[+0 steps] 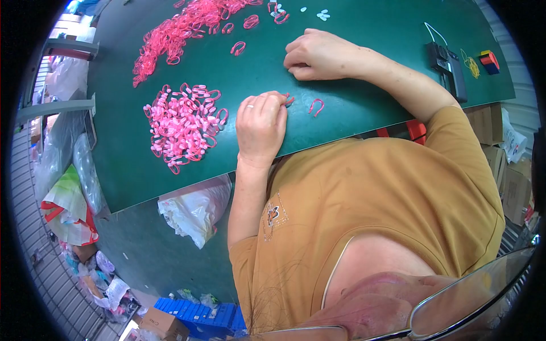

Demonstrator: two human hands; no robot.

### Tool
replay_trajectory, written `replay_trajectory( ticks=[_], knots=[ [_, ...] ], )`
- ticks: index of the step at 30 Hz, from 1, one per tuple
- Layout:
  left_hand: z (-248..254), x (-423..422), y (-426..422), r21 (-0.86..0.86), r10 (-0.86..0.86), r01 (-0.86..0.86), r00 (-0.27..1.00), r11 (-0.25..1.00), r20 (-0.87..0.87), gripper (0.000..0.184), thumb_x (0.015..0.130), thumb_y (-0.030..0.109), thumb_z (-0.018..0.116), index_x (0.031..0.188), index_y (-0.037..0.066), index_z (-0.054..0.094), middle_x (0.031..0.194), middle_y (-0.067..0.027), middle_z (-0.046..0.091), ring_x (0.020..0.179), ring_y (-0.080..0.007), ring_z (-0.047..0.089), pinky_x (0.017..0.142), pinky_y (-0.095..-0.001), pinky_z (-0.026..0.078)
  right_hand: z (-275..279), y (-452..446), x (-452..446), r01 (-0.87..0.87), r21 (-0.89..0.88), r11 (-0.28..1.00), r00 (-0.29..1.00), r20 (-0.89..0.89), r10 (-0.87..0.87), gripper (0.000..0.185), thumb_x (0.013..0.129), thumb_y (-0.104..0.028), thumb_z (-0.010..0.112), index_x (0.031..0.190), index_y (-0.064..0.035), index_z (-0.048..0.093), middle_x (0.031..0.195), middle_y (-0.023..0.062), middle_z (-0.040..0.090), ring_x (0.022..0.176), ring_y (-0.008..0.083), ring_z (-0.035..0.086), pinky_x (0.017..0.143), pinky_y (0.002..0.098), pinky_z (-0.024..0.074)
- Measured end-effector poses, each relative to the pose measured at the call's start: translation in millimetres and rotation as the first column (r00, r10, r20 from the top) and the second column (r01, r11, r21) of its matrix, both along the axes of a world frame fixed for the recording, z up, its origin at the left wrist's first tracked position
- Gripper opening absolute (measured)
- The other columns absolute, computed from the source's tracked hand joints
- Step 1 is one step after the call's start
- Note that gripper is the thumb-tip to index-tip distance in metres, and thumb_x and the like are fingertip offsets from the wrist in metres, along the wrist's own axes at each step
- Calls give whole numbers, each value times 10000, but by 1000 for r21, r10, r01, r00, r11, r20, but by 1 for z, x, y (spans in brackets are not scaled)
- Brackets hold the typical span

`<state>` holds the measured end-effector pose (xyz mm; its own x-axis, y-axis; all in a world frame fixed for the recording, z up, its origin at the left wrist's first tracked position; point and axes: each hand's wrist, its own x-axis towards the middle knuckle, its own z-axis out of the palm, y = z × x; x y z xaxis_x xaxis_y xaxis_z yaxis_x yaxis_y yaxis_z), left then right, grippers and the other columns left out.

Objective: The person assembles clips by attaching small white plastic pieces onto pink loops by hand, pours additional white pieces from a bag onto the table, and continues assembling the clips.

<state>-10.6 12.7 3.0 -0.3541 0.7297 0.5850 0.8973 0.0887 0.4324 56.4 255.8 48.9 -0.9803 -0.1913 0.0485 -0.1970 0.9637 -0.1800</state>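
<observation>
Pink loop (290,102), at centre, pinched at the fingertips of the left hand (261,126). The right hand (318,55), upper centre, is curled; whether it grips anything cannot be told. A separate loop (321,102) lies just right of the left hand on the green table (364,108). Left of centre, a heap of bead-tipped loops (185,125); above it, a pile of pink loops (187,27). Containers: white plastic bag (199,207), lower left, contents hidden; cardboard box (162,325) and blue crates (196,315), bottom left, contents indistinct.
</observation>
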Motion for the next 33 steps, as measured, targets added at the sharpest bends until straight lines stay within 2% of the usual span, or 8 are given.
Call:
replay_trajectory(
  ticks=[3,10,13,23,25,29,31,33],
  knots=[
    [-1,1,1,-1,4,-4,999,1000,-32,154,834,-27,768,925,61,681,944,-83,771,880,-291,737,834,-422,568,-8,-4,6,-78,-457,886,996,-5,85,163,990,-225,718,1062,-109,808,940,7,726,889,218,686,1020,390,460],
    [-5,0,1,-16,-3,2,998,1000,-64,165,844,8,769,935,87,657,928,-64,744,869,-273,708,865,-424,555,-25,-19,19,-23,-522,853,1000,-15,18,149,1016,-237,722,1045,-114,801,938,-10,715,926,195,677,1058,412,434],
    [-5,0,2,-23,1,-2,998,1000,-65,159,846,9,768,935,83,658,924,-65,743,867,-273,708,863,-424,557,-31,-22,22,-93,-427,899,991,-129,41,144,1019,-233,720,1049,-112,791,940,1,713,930,203,678,1067,430,435],
    [-5,1,2,-17,-6,5,998,1000,-68,152,842,12,767,927,79,660,915,-71,739,869,-278,709,867,-427,560,-25,-25,24,-211,-164,964,960,-218,174,133,1010,-255,722,1052,-141,777,958,13,680,978,203,669,1108,468,431],
    [-5,1,2,-28,-6,3,997,1000,-74,153,842,12,767,928,79,660,917,-72,741,873,-278,711,870,-429,560,-22,-25,23,-261,-55,964,947,-206,245,141,1003,-275,723,1045,-152,778,942,7,658,964,195,663,1090,463,431],
    [0,3,4,-9,-10,9,996,1000,-86,162,827,-30,766,905,66,661,919,-82,755,858,-295,720,824,-430,566,-5,-22,19,-260,-29,965,961,-101,256,146,993,-288,729,1049,-163,780,926,0,647,963,195,664,1062,454,430],
    [1,3,4,-11,-15,14,997,1000,-73,159,828,-28,764,903,67,661,924,-78,757,864,-294,719,833,-430,565,-1,-14,13,-280,-96,955,959,13,282,140,991,-282,731,1046,-165,784,924,4,645,967,198,668,1038,448,427],
    [0,3,3,-14,-13,12,996,1000,-84,158,828,-27,765,903,67,663,927,-77,757,869,-294,718,838,-430,564,2,-11,8,-247,-119,962,968,15,251,138,991,-278,730,1044,-165,787,928,10,648,968,200,670,1037,448,426]
  ],
)
